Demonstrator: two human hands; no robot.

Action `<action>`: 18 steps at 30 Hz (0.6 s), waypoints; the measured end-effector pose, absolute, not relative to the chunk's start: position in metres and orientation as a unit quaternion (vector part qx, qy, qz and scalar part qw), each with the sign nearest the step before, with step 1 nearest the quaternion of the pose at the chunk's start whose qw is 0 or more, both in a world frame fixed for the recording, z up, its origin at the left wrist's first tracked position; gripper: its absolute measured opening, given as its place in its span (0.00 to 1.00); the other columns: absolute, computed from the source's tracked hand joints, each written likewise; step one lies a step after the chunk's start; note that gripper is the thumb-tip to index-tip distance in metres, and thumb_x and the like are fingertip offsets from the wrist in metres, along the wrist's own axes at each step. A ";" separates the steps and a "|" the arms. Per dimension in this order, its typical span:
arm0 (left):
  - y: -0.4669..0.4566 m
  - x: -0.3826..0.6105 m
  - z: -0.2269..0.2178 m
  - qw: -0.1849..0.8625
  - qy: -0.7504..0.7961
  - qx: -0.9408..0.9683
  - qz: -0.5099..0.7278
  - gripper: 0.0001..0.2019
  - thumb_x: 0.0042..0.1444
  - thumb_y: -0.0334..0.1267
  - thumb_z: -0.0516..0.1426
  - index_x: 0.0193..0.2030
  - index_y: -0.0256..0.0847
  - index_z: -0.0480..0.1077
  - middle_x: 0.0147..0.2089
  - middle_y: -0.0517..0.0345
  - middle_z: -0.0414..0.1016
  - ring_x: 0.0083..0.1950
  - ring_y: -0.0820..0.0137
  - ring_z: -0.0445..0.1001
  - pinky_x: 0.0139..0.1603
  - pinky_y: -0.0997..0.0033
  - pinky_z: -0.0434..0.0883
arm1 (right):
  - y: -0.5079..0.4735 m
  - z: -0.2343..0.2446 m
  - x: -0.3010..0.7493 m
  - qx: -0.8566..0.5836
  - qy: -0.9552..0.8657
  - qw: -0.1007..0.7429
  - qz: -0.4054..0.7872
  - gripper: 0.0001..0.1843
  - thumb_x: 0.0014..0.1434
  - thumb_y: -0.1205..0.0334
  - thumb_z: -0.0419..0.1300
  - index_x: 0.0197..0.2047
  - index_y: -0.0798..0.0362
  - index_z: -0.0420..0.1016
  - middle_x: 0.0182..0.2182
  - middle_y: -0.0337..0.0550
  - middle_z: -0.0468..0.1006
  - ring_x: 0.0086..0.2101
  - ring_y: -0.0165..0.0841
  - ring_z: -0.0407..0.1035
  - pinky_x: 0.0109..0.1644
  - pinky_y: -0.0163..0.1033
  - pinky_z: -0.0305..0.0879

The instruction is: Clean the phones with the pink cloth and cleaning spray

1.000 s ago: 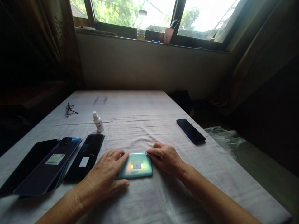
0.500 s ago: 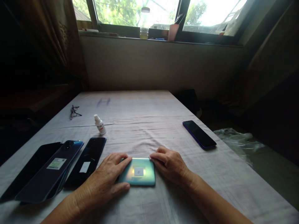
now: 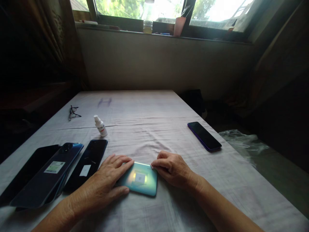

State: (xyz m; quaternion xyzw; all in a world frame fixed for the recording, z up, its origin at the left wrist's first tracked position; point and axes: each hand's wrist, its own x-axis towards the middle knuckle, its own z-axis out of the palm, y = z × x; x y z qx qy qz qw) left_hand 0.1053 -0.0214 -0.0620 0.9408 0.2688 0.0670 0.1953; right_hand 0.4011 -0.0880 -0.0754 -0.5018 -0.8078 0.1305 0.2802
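A teal, shiny phone (image 3: 147,183) lies back up on the cloth, a small white label (image 3: 140,178) stuck on its back. My left hand (image 3: 108,177) spans its left end, thumb along the near edge and fingers at the far edge. At the far right corner, my right hand (image 3: 172,169) has its thumb and forefinger pinched together against the phone. Whether anything small sits in that pinch cannot be made out. Left of my left hand lies a dark phone (image 3: 95,154) with a white sticker.
Several dark phones or panels, the top one (image 3: 45,180) labelled, overlap at the left. Beyond stand a white dropper bottle (image 3: 100,126) and eyeglasses (image 3: 73,112). Another phone (image 3: 204,137) lies near the right edge of the cloth-covered table (image 3: 145,106). Clear plastic (image 3: 243,141) lies beyond that edge.
The teal phone has turned slightly clockwise, its right end swinging toward me. Both hands stay on it. The whole view has shifted a little.
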 end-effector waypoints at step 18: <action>-0.015 0.108 -0.062 0.224 0.260 0.936 0.074 0.34 0.59 0.39 0.62 0.71 0.51 0.60 0.68 0.50 0.66 0.70 0.51 0.61 0.69 0.46 0.62 | -0.087 -0.075 0.397 -0.523 -0.795 0.269 0.148 0.09 0.65 0.64 0.61 0.42 0.48 0.84 0.34 0.41 0.78 0.32 0.30 0.74 0.37 0.33 0.68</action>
